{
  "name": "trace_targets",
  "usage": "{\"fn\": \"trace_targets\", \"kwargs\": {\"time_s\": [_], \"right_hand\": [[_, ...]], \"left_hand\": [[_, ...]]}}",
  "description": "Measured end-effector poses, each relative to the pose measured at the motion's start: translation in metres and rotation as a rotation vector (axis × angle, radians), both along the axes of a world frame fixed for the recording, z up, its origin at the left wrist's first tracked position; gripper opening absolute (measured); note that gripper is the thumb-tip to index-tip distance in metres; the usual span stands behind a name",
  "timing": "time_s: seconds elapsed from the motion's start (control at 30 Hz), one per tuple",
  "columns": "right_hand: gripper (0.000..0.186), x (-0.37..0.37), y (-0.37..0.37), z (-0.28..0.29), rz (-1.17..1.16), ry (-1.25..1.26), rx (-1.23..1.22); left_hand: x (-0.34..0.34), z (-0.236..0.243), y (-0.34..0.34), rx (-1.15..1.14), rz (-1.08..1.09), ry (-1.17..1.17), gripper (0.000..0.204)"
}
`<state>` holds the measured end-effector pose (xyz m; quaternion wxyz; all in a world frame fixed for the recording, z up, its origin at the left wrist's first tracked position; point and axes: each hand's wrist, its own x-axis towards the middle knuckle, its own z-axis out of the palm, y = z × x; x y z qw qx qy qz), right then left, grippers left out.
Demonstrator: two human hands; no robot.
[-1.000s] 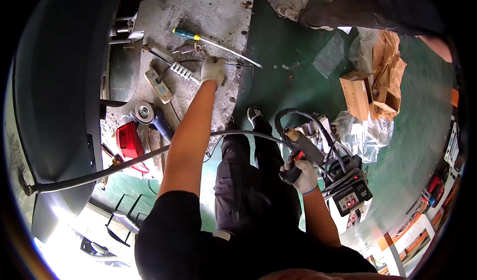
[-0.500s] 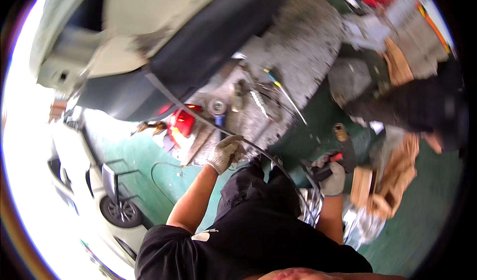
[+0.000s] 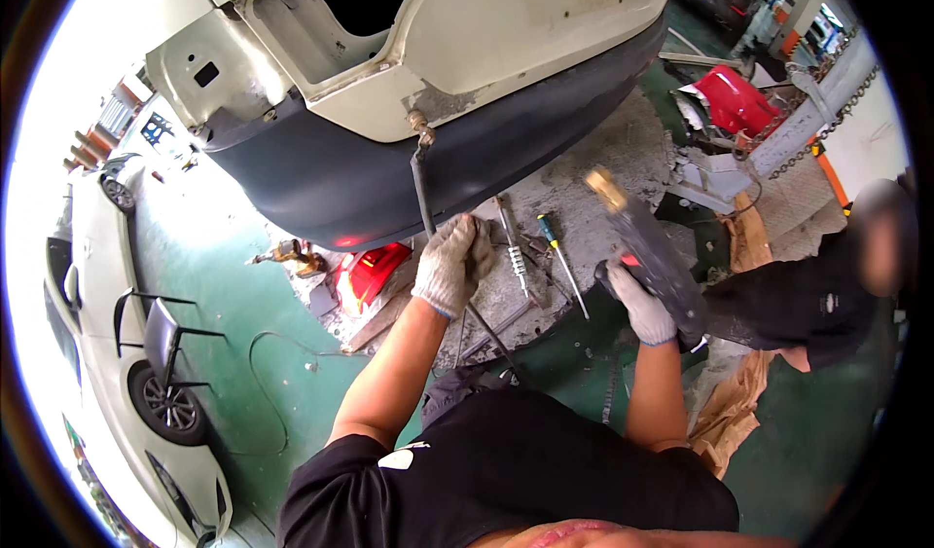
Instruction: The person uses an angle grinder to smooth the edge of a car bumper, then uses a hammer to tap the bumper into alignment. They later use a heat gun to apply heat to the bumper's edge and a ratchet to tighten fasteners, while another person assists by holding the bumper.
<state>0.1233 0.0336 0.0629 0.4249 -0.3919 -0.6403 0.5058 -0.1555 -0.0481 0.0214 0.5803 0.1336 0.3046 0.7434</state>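
Note:
My left hand (image 3: 449, 264), in a pale knitted glove, is closed around a thick dark cable (image 3: 497, 340). The cable runs up to a brass-coloured fitting (image 3: 420, 125) that meets the bare, scuffed patch at the lower edge of the cream car panel (image 3: 525, 37). My right hand (image 3: 637, 305), gloved alike, grips a black pistol-grip tool (image 3: 654, 246) with a brass-coloured tip and a red trigger. The tool's tip points up and left, apart from the car. Below the panel curves the dark bumper (image 3: 486, 168).
On the grey floor patch lie a red tail lamp (image 3: 375, 275), a screwdriver (image 3: 562, 256), a spring-wound tool (image 3: 514, 256) and a drill (image 3: 292, 256). A person in black (image 3: 808, 300) crouches at right. A stool (image 3: 167, 344) and pale car (image 3: 102, 295) are at left.
My head view has lifted, showing more of the car. The black tool has come up higher in my right hand. My left hand still holds the cable.

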Motion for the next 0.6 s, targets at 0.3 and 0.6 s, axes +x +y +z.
{"fn": "trace_targets", "kwargs": {"time_s": [0.3,0.6], "right_hand": [[0.015,-0.09,0.016,0.028,0.057,-0.052,-0.034],[0.022,-0.121,0.046,0.02,0.024,-0.117,-0.137]], "left_hand": [[-0.042,0.034,0.113,0.143,0.029,-0.277,0.018],[-0.048,0.039,0.147,0.169,-0.022,-0.301,0.018]]}}
